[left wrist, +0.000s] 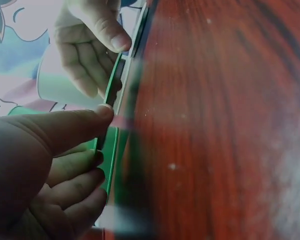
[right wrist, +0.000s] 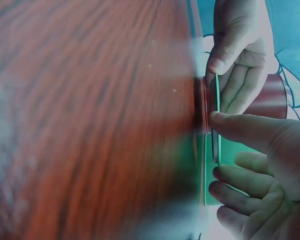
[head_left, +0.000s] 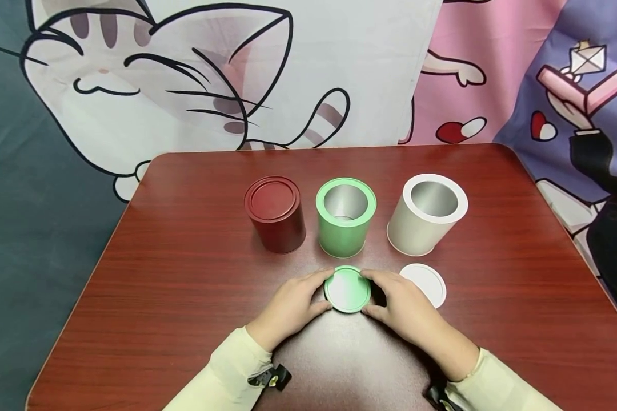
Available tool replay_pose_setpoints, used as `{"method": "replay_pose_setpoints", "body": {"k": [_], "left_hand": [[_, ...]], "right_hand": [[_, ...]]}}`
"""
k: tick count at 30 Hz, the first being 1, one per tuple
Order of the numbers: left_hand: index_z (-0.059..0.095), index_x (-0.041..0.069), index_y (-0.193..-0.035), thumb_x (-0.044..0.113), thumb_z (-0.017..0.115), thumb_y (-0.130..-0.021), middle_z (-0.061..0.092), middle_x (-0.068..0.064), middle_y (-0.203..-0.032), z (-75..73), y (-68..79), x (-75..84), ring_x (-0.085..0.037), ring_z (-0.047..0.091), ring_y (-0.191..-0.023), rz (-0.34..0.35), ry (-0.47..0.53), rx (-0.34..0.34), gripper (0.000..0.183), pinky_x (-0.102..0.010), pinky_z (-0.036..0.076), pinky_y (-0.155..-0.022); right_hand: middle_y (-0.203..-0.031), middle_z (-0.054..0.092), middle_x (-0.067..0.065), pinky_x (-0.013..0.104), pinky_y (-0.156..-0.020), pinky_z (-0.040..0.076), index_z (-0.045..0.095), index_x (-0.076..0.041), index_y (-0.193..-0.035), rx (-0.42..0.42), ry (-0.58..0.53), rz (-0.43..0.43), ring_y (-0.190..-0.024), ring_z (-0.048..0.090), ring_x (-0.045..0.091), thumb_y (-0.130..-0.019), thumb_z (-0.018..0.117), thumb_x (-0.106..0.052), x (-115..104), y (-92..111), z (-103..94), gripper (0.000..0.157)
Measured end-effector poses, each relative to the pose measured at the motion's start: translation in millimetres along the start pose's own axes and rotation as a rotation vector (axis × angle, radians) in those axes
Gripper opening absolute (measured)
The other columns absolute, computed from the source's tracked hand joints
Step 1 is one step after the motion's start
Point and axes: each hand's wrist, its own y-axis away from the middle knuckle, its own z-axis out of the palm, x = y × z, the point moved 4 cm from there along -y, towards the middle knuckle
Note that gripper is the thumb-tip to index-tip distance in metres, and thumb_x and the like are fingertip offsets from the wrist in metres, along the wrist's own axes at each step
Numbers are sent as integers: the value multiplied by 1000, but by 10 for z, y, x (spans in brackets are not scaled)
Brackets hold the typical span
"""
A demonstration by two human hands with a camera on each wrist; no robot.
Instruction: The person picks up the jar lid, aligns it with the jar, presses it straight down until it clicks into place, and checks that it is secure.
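Note:
A round green lid (head_left: 347, 289) is held level between both hands, in front of the open green can (head_left: 345, 222). My left hand (head_left: 294, 301) grips its left edge with thumb and fingers. On the opposite edge, my right hand (head_left: 405, 305) does the same. From the left wrist view, the lid (left wrist: 113, 82) appears edge-on and slightly off the tabletop. Thumb and fingertips of the right hand (right wrist: 270, 165) meet its rim in the right wrist view. A flat white lid (head_left: 428, 284) lies beside the right hand, partly covered by it.
To the left of the green can stands a dark red can (head_left: 279, 222) with its lid on. An open white can (head_left: 421, 228) stands to the right. All are on a reddish-brown wooden table (head_left: 185, 257), with a cat-print cloth (head_left: 329, 51) behind it.

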Motion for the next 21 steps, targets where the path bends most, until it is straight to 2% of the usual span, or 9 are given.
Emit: {"method": "replay_pose_setpoints", "body": {"k": [13, 21], "left_hand": [[58, 7, -141, 22, 80, -86, 61, -8, -139, -119, 28, 35, -21, 58, -128, 5, 10, 63, 61, -37, 46, -107], [58, 6, -140, 21, 81, -85, 61, -11, -139, -200, 55, 84, -20, 58, -128, 54, 7, 121, 61, -38, 47, -105]], "right_hand": [[-121, 70, 7, 44, -96, 52, 66, -4, -126, 72, -38, -54, -114, 66, 25, -71, 91, -13, -51, -8, -100, 61], [-123, 70, 8, 43, -96, 52, 67, -2, -124, 106, -49, -77, -115, 65, 26, -70, 91, -13, -88, -13, -166, 60]]}}
